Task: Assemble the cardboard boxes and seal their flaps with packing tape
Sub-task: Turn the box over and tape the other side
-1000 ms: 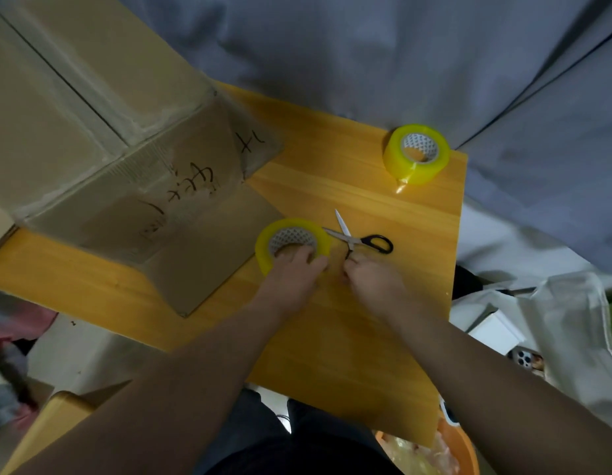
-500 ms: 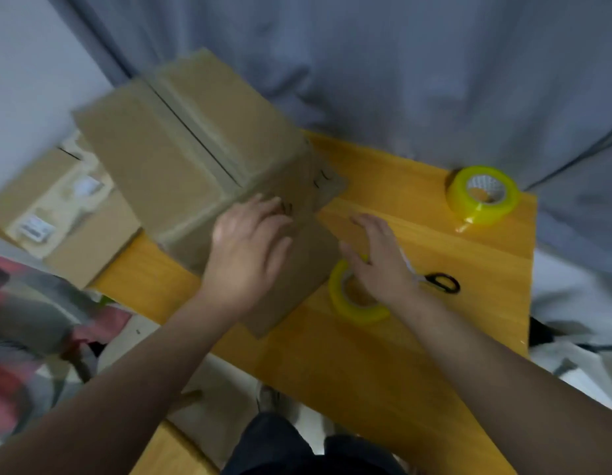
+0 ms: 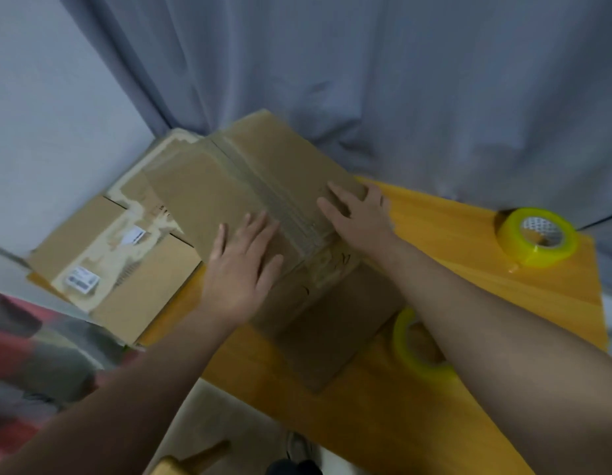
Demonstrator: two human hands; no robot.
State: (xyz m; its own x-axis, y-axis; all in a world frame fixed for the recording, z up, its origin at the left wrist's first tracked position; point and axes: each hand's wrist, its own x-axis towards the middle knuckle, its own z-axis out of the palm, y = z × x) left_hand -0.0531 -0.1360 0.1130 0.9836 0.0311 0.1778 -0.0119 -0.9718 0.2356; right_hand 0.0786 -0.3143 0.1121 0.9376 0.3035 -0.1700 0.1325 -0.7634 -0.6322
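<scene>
both hands (image 3: pixel 241 269) (image 3: pixel 357 214) spread flat on box (image 3: pixel 263 173) | right forearm hides near tape roll (image 3: pixel 405 341) | far roll (image 3: pixel 537 236) apart

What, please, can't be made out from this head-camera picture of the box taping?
Head view: the nearer tape roll is largely hidden by the right forearm.
Head view: the writing on the cardboard box is blurred, unreadable.
Head view: the labels on the flat cardboard at left are too small to read.
Head view: the box's far sides are hidden by its own top.
</scene>
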